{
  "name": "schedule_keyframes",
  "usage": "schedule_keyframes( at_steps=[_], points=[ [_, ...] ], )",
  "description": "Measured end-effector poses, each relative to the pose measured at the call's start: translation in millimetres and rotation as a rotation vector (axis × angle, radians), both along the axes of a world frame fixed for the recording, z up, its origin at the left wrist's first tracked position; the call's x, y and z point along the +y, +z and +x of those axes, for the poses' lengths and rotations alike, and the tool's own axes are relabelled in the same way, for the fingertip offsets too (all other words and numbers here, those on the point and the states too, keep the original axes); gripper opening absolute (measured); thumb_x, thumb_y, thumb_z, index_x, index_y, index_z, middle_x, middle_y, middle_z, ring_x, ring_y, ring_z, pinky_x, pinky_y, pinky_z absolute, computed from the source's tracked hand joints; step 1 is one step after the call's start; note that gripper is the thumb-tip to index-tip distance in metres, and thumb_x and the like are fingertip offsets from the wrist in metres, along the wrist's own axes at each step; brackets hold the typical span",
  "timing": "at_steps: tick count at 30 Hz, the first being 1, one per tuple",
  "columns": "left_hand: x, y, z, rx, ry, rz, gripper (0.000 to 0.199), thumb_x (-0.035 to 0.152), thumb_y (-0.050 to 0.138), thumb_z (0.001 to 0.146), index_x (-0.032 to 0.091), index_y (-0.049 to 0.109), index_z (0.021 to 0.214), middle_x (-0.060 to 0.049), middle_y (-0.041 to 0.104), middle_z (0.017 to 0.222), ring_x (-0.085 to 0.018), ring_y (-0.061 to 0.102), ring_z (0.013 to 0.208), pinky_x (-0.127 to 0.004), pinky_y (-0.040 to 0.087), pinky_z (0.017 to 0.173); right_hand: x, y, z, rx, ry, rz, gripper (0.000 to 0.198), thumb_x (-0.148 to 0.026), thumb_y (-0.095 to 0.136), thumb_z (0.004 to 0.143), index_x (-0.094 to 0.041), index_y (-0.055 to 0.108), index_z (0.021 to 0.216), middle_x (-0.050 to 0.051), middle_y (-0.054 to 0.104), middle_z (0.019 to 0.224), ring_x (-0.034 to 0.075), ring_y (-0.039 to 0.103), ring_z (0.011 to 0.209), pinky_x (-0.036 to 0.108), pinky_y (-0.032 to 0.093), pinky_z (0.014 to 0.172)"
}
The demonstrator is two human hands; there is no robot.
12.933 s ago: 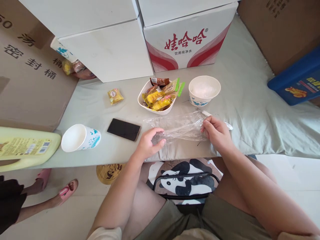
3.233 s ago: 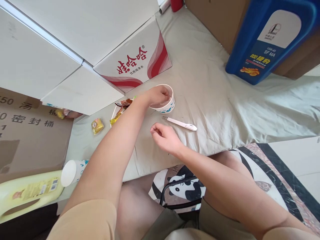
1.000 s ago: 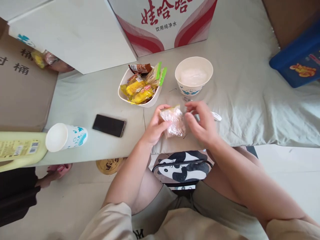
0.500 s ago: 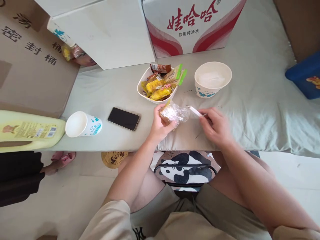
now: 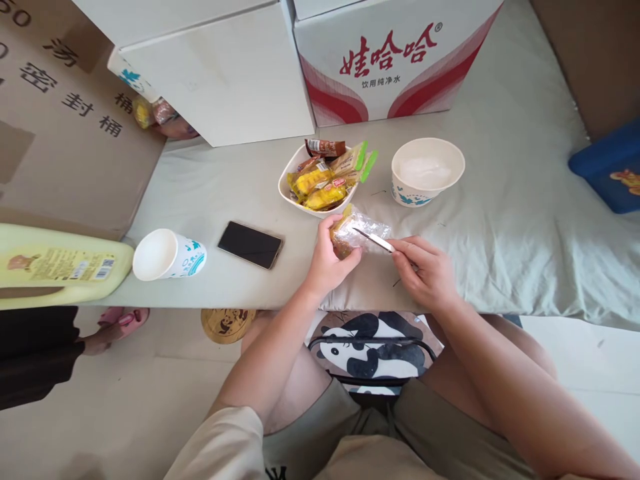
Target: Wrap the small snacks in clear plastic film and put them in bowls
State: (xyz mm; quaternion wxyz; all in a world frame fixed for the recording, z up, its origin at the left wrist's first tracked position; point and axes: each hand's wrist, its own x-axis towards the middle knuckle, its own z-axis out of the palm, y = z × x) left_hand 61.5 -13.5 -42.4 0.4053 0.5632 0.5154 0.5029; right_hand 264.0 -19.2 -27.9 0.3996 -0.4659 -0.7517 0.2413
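Note:
My left hand (image 5: 333, 261) is closed around a snack in a clear, crinkled plastic wrapper (image 5: 351, 230), yellowish at its left end. The loose wrapper spreads toward the right. In my right hand (image 5: 425, 272) is a small white-handled knife (image 5: 381, 242), pinched between thumb and fingers. Its thin dark blade points left and lies over the wrapper; I cannot tell whether it has cut in. Just behind my left hand sits a white bowl (image 5: 286, 193) filled with several packaged snacks (image 5: 323, 193).
A paper bucket (image 5: 405, 190) with whitish contents stands right of the bowl. Leftward lie a phone (image 5: 250, 245), a white paper cup (image 5: 170, 255) and a yellow jug (image 5: 65, 267). Boxes (image 5: 390, 73) line the back, and a blue container (image 5: 607, 167) stands at far right.
The knife has moved left from beside the wrapper to over it, with my right hand closer to my left. The wrapped snack has shifted slightly right.

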Motion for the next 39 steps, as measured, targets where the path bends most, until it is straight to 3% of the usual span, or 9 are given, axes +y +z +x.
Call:
schedule_keyframes(
  at_steps=[5,12,18,22,25,29,33,36,39],
  points=[
    [2,6.7,1,-0.159,0.057,0.008,0.071,0.044,0.083,0.071,0.029,0.04,0.126,-0.007,0.053,0.125,-0.022,0.06,0.111,-0.036,0.05,0.097,1,-5,0,-0.033,-0.012,-0.004,0.029,-0.03,0.048,0.099,-0.023,0.075,0.109,0.009,0.073,0.102,0.02,0.07,0.086,0.034,0.056,0.074],
    [9,25.0,-14,-0.401,0.249,0.002,0.076,0.047,0.086,0.066,0.038,0.038,0.123,-0.003,0.053,0.13,-0.019,0.06,0.112,-0.031,0.052,0.09,7,-13,12,-0.231,-0.162,-0.008,0.026,-0.032,0.053,0.095,-0.026,0.077,0.104,0.006,0.075,0.1,0.02,0.068,0.073,0.033,0.048,0.058],
    [-1,16.4,-6,-0.296,0.0,-0.101,0.07,0.044,0.086,0.066,0.031,0.043,0.12,-0.002,0.061,0.11,-0.018,0.064,0.095,-0.033,0.052,0.087,18,-13,23,-0.353,-0.325,0.073,0.025,-0.03,0.055,0.093,-0.024,0.077,0.103,0.009,0.074,0.097,0.027,0.065,0.086,0.04,0.046,0.073],
    [-4,14.2,0,-0.018,-0.101,-0.063,0.054,0.037,0.08,0.072,0.024,0.051,0.115,-0.01,0.06,0.127,-0.027,0.059,0.119,-0.043,0.044,0.104,17,-10,20,-0.386,-0.437,0.113,0.023,-0.027,0.056,0.092,-0.025,0.075,0.105,0.011,0.073,0.104,0.032,0.06,0.103,0.05,0.042,0.087],
    [-2,16.7,0,0.106,-0.052,0.04,0.049,0.031,0.078,0.073,0.024,0.055,0.115,-0.011,0.056,0.14,-0.029,0.051,0.133,-0.044,0.038,0.112,15,-8,14,-0.343,-0.388,0.108,0.023,-0.026,0.056,0.091,-0.023,0.073,0.107,0.012,0.071,0.106,0.032,0.061,0.105,0.052,0.043,0.09],
    [0,17.8,-3,0.131,0.038,-0.034,0.025,0.031,0.072,0.079,0.022,0.062,0.1,-0.005,0.071,0.102,-0.021,0.065,0.098,-0.036,0.048,0.093,14,-9,6,-0.228,-0.149,0.085,0.025,-0.026,0.055,0.09,-0.022,0.07,0.109,0.012,0.071,0.109,0.029,0.065,0.1,0.048,0.05,0.088],
    [3,18.3,-3,-0.194,0.069,-0.196,0.019,0.035,0.068,0.081,0.022,0.057,0.092,-0.002,0.071,0.086,-0.017,0.067,0.082,-0.031,0.052,0.078,13,-11,-2,-0.132,0.05,0.041,0.038,-0.027,0.057,0.087,-0.022,0.064,0.124,0.012,0.071,0.117,0.03,0.064,0.109,0.048,0.052,0.093],
    [6,20.8,-2,-0.383,0.114,-0.263,0.023,0.028,0.067,0.076,0.023,0.054,0.095,0.001,0.07,0.081,-0.016,0.068,0.079,-0.028,0.053,0.071,11,-8,-5,-0.1,0.064,-0.026,0.039,-0.022,0.053,0.086,-0.023,0.065,0.123,0.008,0.071,0.096,0.024,0.066,0.086,0.042,0.055,0.082],
    [9,22.8,-3,-0.399,0.17,-0.28,0.026,0.02,0.063,0.071,0.023,0.053,0.095,0.003,0.067,0.077,-0.014,0.066,0.072,-0.025,0.051,0.064,11,-4,-5,-0.057,0.054,-0.031,0.03,-0.018,0.051,0.086,-0.023,0.069,0.109,0.004,0.066,0.082,0.02,0.063,0.071,0.036,0.054,0.071]
  ],
)
